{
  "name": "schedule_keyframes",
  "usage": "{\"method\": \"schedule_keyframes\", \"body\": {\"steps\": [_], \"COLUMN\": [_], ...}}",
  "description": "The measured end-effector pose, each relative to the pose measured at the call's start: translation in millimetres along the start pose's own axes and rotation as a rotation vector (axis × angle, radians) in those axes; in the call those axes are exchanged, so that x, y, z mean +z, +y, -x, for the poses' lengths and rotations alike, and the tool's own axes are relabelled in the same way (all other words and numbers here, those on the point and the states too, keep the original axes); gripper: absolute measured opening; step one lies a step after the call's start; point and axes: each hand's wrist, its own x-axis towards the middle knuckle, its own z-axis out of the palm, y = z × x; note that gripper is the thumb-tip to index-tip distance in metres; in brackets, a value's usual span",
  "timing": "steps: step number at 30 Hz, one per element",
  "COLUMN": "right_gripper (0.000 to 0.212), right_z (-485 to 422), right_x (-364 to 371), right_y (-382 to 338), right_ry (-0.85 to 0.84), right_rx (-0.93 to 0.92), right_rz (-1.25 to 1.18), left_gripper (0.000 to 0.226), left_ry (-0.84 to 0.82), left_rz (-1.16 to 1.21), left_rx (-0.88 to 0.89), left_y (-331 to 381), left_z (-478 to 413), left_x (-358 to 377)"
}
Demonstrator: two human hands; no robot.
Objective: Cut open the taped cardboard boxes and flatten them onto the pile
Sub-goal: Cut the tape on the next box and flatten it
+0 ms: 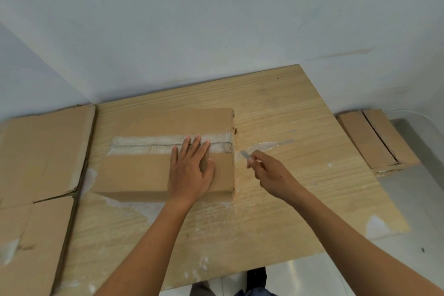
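Observation:
A closed cardboard box (144,166) sits on a wooden board (276,199), its top seam covered by a strip of clear tape (149,143) with a dark slit along the middle. My left hand (189,170) rests flat on the box's right half, fingers straight and reaching the tape. My right hand (269,175) hovers just right of the box and grips a small blade (245,154) that points at the box's right end, a little apart from it. Flattened cardboard (40,163) lies in a pile at the left.
Another taped cardboard box (377,139) lies on the floor at the right, beside the board. White walls meet in a corner behind the board. Tape scraps and white smears mark the wood. Grey floor and my feet show at the bottom.

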Motion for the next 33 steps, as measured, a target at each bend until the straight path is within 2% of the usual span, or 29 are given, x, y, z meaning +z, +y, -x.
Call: {"method": "schedule_keyframes", "body": {"steps": [2,4,8,11,13,15,18,22,26,29,33], "right_gripper": [0.024,0.025,0.028,0.033,0.038,0.042,0.045,0.043,0.041,0.041,0.060], "right_z": [-5.4,-10.5,-20.8,-29.2,-32.7,-34.7,-42.1,-72.1,-106.2,-123.5,-129.2], "right_x": [5.8,13.9,30.7,43.9,56.3,72.9,94.8,103.4,89.7,78.7,77.1], "right_y": [-6.1,-14.6,-28.2,-34.9,-41.5,-49.3,-59.0,-63.7,-60.5,-62.1,-64.8], "right_ry": [0.141,0.197,0.324,0.379,0.346,0.299,0.321,0.421,0.418,0.336,0.278], "right_rx": [-0.018,-0.004,0.016,-0.045,-0.015,0.039,0.102,0.188,0.064,-0.054,-0.124], "right_rz": [-0.051,-0.051,-0.030,0.020,0.108,0.186,0.283,0.493,0.647,0.656,0.729], "left_gripper": [0.060,0.053,0.045,0.056,0.056,0.057,0.070,0.068,0.065,0.079,0.092], "left_ry": [0.028,0.075,0.128,0.077,0.063,0.024,-0.089,-0.091,0.003,0.063,-0.103], "left_rz": [0.150,0.315,0.163,0.011,-0.060,-0.042,0.077,0.131,0.234,0.117,-0.002], "left_rx": [-0.022,-0.046,-0.035,-0.137,-0.239,-0.359,-0.450,-0.451,-0.435,-0.292,-0.065], "left_y": [-2.3,-10.2,-54.1,-96.0,-123.6,-147.9,-162.6,-159.8,-162.7,-178.5,-194.5], "left_z": [-3.3,-7.3,-13.5,-20.7,-27.9,-33.8,-34.5,-22.1,-1.1,-9.3,-48.4], "left_x": [-5.5,-14.7,-34.7,-48.5,-57.7,-67.4,-74.9,-76.1,-73.0,-76.4,-85.0]}}
